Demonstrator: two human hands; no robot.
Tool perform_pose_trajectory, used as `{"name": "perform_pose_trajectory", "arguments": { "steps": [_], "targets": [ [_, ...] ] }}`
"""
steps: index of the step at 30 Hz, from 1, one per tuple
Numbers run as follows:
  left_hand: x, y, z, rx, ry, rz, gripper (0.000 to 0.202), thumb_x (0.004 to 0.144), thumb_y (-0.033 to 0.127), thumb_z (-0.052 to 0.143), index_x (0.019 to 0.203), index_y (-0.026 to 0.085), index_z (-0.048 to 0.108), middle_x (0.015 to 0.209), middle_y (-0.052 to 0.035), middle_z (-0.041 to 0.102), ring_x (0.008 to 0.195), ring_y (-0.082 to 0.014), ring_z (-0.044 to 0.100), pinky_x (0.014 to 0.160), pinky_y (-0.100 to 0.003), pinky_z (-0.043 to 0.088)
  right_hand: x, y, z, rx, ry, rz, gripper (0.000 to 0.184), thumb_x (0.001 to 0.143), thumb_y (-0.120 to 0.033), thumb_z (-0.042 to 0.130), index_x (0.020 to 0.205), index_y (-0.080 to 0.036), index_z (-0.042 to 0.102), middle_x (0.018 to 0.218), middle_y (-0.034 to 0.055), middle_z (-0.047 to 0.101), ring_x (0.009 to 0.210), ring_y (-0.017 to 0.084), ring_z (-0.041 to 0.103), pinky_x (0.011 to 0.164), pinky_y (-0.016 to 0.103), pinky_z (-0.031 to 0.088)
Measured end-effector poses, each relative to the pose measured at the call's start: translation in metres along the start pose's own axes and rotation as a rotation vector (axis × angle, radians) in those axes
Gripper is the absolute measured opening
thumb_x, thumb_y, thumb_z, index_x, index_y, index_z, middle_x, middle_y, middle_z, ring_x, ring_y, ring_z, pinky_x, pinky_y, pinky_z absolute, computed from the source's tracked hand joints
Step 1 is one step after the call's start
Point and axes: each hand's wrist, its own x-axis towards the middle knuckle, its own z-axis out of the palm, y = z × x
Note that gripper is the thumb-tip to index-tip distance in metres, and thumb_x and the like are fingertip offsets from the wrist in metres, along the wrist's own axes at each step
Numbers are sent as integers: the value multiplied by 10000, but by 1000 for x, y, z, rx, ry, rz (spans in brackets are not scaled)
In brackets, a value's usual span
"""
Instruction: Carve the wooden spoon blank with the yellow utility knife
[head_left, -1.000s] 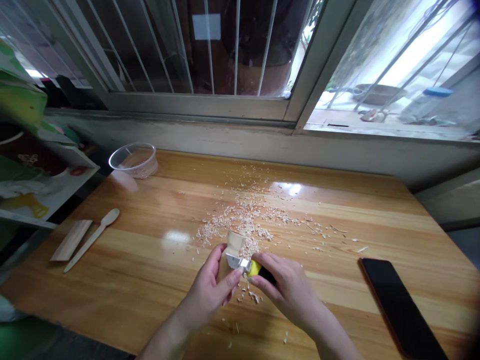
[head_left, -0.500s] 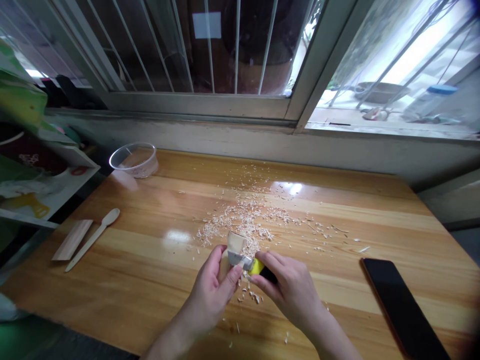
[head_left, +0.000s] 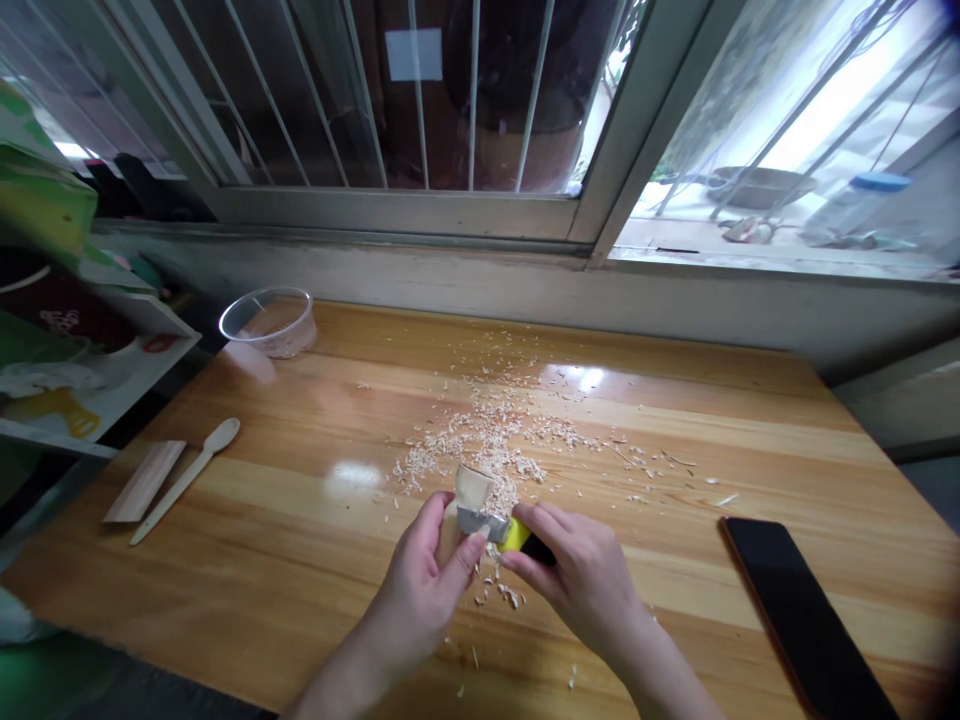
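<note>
My left hand (head_left: 427,570) is wrapped round a pale piece of wood (head_left: 473,487), whose squared end sticks up above the fingers. In my right hand (head_left: 577,565) is a utility knife (head_left: 516,535) with a yellow and black handle. Its short metal blade (head_left: 480,521) lies across the wood, and my left thumb is close against the blade. Fingers hide the lower part of the wood and most of the handle. Many small wood shavings (head_left: 495,430) are scattered on the table around and beyond both hands.
On the wooden table (head_left: 300,600) a wooden spoon (head_left: 187,480) and a flat wood strip (head_left: 146,482) lie at left. A clear plastic bowl (head_left: 268,322) stands at the back left. A black phone (head_left: 806,610) lies at right. The barred window (head_left: 397,210) is behind the table.
Almost nothing differs. The knife blade has shifted very slightly against the wood; both hands keep their grip and place.
</note>
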Motion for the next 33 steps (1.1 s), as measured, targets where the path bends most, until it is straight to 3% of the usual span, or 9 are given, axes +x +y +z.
{"name": "perform_pose_trajectory", "arguments": {
  "steps": [7, 13, 20, 23, 27, 33],
  "targets": [
    [2, 2, 2, 1, 46, 10, 234, 838, 395, 582, 948, 222, 469, 615, 84, 398, 469, -55, 299, 427, -171, 240, 0, 0, 3, -76, 85, -38, 505, 906, -599, 341, 832, -182, 615, 642, 36, 635, 518, 142, 565, 491, 235, 348],
    [3, 9, 7, -75, 120, -53, 304, 796, 444, 610, 896, 206, 448, 561, 107, 380, 426, -41, 272, 404, -164, 207, -3, 18, 2, -4, 265, 154, 374, 930, -494, 391, 931, -171, 582, 705, 35, 655, 528, 123, 578, 498, 209, 391],
    [5, 13, 3, -58, 77, -39, 366, 774, 398, 654, 1025, 217, 459, 557, 101, 432, 397, -47, 282, 404, -186, 223, -1, 13, 0, 204, -82, 98, 368, 929, -502, 372, 883, -187, 558, 651, -5, 585, 523, 116, 513, 493, 210, 362],
    [6, 13, 1, -56, 49, -33, 360, 797, 402, 624, 1059, 221, 454, 519, 108, 408, 394, -57, 288, 406, -185, 231, 0, 9, 4, 199, -148, 82, 379, 923, -524, 375, 882, -190, 550, 658, -8, 582, 529, 116, 500, 501, 214, 347],
    [7, 9, 1, -15, 98, 10, 308, 805, 396, 612, 1017, 219, 477, 515, 110, 385, 394, -57, 296, 424, -186, 255, 0, 9, 7, 149, -150, 75, 410, 920, -558, 356, 868, -198, 546, 665, -7, 596, 517, 118, 510, 491, 214, 332],
    [10, 6, 4, 37, 183, 53, 247, 801, 382, 616, 933, 217, 487, 551, 100, 402, 429, -58, 330, 438, -174, 275, 1, 9, 11, 7, 7, 20, 466, 924, -580, 309, 837, -194, 554, 647, 9, 620, 527, 142, 572, 485, 222, 331]
  ]
}}
